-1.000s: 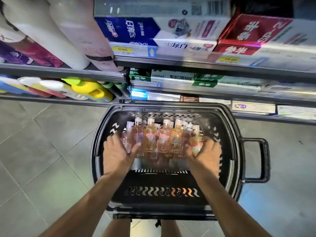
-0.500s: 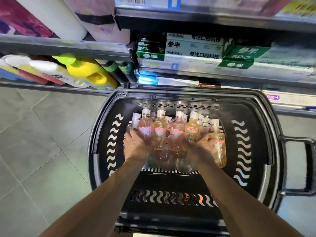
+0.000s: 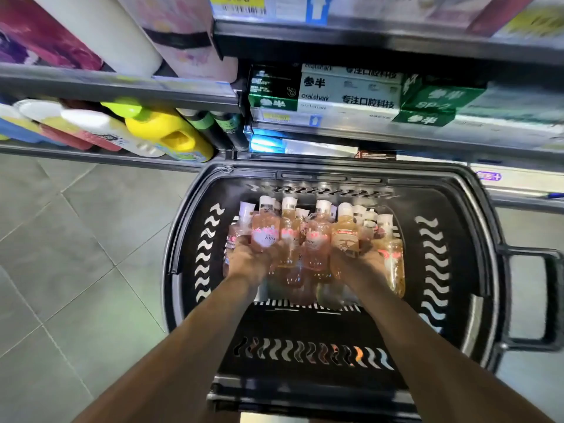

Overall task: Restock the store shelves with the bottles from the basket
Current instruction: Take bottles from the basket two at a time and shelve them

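Both hands have closed in since a second ago, when they lay flat and spread at either side of the cluster. Now the left hand (image 3: 251, 259) curls round pink bottles at the cluster's left and the right hand (image 3: 358, 262) curls round amber ones at its right, the two squeezing the bunch between them. Fingertips are tucked under the bottles and blurred, so how many each hand grips cannot be told. The bottles (image 3: 317, 236) stand packed together with white caps up, inside the black basket (image 3: 183, 227), toward its far end; between the hands a few more show, pressed shoulder to shoulder. One amber bottle (image 3: 392, 264) stands just outside the right hand, touching it or nearly so. Behind the wrists rises the basket's slotted near wall, and its handle (image 3: 552, 300) sticks out well to the right of the right hand. Beyond the hands, past the basket's far rim, run the shelves (image 3: 366, 135): white and green boxes (image 3: 348, 93) straight ahead, a yellow jug (image 3: 171, 132) lying up and to the left of the left hand. Grey floor tiles (image 3: 76, 254) spread to the left of the left forearm.
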Available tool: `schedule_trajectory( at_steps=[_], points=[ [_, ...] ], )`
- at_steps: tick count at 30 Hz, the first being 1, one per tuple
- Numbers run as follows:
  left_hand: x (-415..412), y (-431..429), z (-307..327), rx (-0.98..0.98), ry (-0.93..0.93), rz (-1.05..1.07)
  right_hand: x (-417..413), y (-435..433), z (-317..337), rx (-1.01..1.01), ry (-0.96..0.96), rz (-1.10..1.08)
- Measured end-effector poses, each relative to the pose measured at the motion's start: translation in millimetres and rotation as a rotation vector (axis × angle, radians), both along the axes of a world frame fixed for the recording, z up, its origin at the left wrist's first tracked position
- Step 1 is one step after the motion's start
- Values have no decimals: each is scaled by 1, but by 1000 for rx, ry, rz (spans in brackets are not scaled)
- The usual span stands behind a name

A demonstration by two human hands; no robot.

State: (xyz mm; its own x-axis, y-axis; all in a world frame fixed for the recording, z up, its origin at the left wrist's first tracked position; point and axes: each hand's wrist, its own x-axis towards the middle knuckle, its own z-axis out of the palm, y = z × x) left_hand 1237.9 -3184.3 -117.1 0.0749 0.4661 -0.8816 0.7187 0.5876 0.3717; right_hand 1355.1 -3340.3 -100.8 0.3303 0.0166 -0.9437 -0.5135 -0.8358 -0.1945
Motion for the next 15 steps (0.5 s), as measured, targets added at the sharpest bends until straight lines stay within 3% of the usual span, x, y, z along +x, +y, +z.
schedule_trajectory(
  at_steps=[5,10,15],
  points=[
    [-4,-14,72,-177,-266,76,3,-3,70,283,43,-267],
    [-5,-18,168,-246,-469,72,6,-1,164,414,-145,-114],
    [2,-19,286,-159,-607,116,8,9,277,489,-207,-213]
  ],
)
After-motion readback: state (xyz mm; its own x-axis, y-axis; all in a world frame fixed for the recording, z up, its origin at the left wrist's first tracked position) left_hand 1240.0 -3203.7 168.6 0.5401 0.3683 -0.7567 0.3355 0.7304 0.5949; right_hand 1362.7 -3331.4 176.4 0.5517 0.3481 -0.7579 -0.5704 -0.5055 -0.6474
